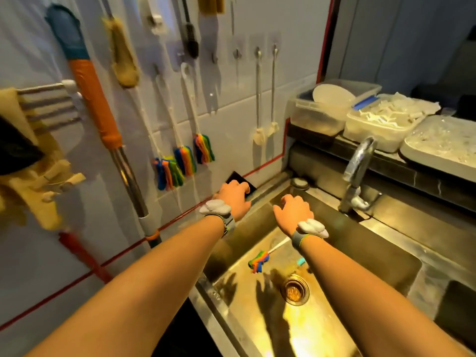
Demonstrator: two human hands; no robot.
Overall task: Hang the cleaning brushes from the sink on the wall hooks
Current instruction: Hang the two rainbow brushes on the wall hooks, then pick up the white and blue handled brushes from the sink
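A rainbow-headed brush with a white handle lies in the steel sink, partly hidden under my right forearm. Three like brushes hang on the wall: one, one and one. Two thin white-tipped brushes hang further right, next to free wall hooks. My left hand hovers over the sink's left rim, fingers spread, holding nothing. My right hand is above the basin, fingers apart and empty.
A tap stands at the sink's back right and a drain lies in the basin. Plastic containers sit on the shelf behind. A mop handle, cloths and a rack hang on the left wall.
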